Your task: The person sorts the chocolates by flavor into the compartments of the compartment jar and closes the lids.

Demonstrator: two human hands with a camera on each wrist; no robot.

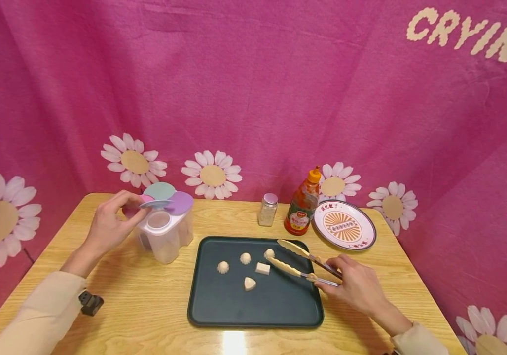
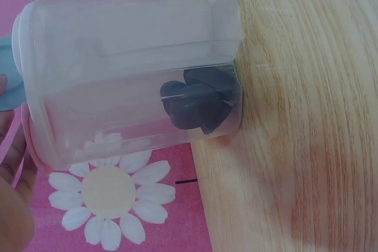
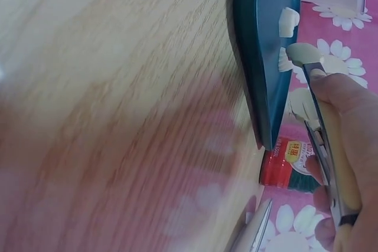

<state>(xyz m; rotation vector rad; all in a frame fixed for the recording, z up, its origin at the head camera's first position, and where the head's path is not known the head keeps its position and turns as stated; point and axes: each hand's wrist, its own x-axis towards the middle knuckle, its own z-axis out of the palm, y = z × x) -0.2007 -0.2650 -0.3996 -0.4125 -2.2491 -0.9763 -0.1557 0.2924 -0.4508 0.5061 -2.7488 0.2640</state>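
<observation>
My left hand [image 1: 113, 219] pinches a blue lid [image 1: 158, 203], tilted up above a round opening of a clear storage box [image 1: 166, 249]. The box's other lids, green, purple and pink, lie flat on its top. Dark pieces [image 2: 201, 98] show through its wall in the left wrist view. My right hand [image 1: 362, 283] grips tongs [image 1: 285, 266], whose two arms stand apart over the right part of a dark green tray [image 1: 253, 313]. Several small white moulded pieces [image 1: 249, 284] sit on the tray. One fluted piece [image 1: 269, 254] lies close to the tongs' tips.
Behind the tray stand a glass shaker [image 1: 268, 212] with a purple cap and a red sauce bottle [image 1: 300, 209]. A patterned plate [image 1: 346, 236] is at the back right. A pink flowered cloth [image 1: 253, 98] hangs behind the wooden table [image 1: 138, 315].
</observation>
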